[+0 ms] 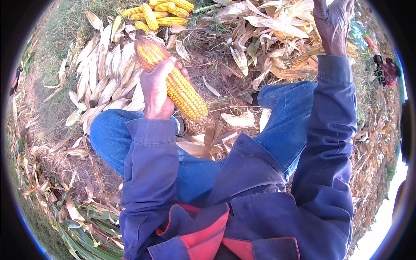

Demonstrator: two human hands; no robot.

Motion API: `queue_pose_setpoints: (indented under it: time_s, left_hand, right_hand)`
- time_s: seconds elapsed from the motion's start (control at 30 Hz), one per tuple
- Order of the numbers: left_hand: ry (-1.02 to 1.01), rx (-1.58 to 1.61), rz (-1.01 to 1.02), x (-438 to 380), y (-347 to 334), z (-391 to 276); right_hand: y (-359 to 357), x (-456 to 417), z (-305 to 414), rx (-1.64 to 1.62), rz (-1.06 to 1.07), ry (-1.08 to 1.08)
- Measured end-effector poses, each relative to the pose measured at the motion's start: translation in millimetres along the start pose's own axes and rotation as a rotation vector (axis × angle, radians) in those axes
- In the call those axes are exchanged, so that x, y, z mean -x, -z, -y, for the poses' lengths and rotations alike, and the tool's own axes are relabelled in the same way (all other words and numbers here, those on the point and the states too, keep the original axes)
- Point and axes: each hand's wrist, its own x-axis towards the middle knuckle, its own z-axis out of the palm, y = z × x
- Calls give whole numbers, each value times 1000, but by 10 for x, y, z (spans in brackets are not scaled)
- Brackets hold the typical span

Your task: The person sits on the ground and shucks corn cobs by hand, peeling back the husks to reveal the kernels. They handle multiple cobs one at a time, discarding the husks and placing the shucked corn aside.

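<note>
My left hand (158,88) is wrapped around a husked ear of yellow corn (185,92), held at a slant above my bent knee. Brown silk (146,45) clings to its upper end, and the kernels are bare along its length. Up at the top right edge, my right hand (334,27) is partly cut off by the frame. Its thumb stands apart, but the fingertips are out of view, so whether it holds anything cannot be seen. Below that hand lies a heap of dry corn husks (276,29).
Several husked yellow ears (169,20) are piled on the grass at the top. Ears in pale husks (104,65) lie heaped at left. Loose husks (239,119) are scattered between my legs in blue jeans (286,110). Green corn leaves (87,227) spread at lower left.
</note>
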Motion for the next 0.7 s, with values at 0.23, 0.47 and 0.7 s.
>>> queue_pose_setpoints:
  time_s: [0.23,0.47,0.7]
  left_hand:
    - [57,-140,83,164,-194,197]
    - [23,-474,236,226,-244,440]
    - [147,-415,304,244,-294,459]
  right_hand:
    - [-98,1294,1236,-1295,1053,-538]
    - [-73,1484,1489,-1487,1061,-853]
    - [-146,1623,1510,-1387,876,-951]
